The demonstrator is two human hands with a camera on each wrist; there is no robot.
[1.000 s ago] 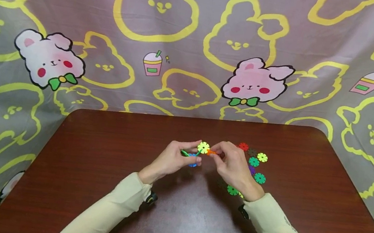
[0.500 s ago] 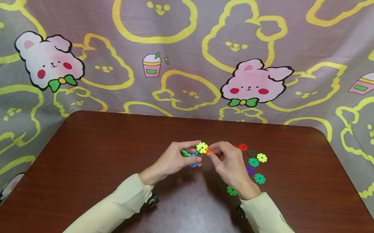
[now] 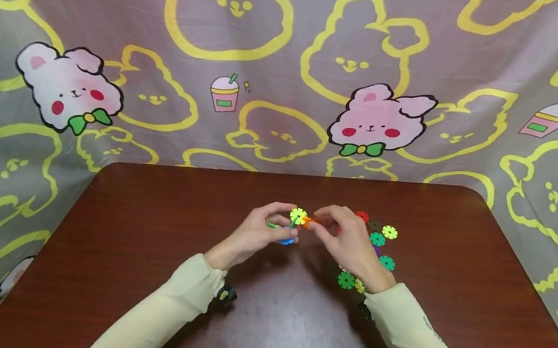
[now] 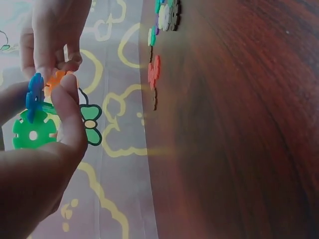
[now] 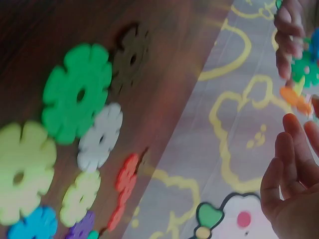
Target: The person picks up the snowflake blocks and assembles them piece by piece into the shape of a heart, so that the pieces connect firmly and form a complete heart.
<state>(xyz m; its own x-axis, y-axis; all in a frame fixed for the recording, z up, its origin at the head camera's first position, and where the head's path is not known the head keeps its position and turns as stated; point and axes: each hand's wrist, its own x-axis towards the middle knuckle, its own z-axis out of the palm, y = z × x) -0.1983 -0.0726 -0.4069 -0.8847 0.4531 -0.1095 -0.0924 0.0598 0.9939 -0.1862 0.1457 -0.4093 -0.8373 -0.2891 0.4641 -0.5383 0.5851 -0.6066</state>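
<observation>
My left hand [image 3: 255, 232] holds a small cluster of joined notched discs. A yellow disc [image 3: 298, 216] faces up at its top, a blue disc [image 4: 35, 97] sits lower, and a green disc [image 4: 34, 133] shows beside the blue one. At the yellow disc's right edge, my right hand [image 3: 347, 238] pinches an orange disc [image 3: 307, 221] between thumb and fingertips. The orange disc stands on edge against the yellow one; whether their slots are engaged I cannot tell. The left fingers hide part of the cluster.
Several loose notched discs lie on the brown table [image 3: 145, 274] right of and beneath the right hand, among them a green disc [image 5: 77, 93], a white disc [image 5: 99, 137] and a red disc [image 3: 362, 216]. A patterned cloth [image 3: 285, 60] hangs behind the table.
The right hand's fingertips have shifted on the orange disc, and more of it shows between the hands. Both hands and the cluster sit slightly further left in the head view.
</observation>
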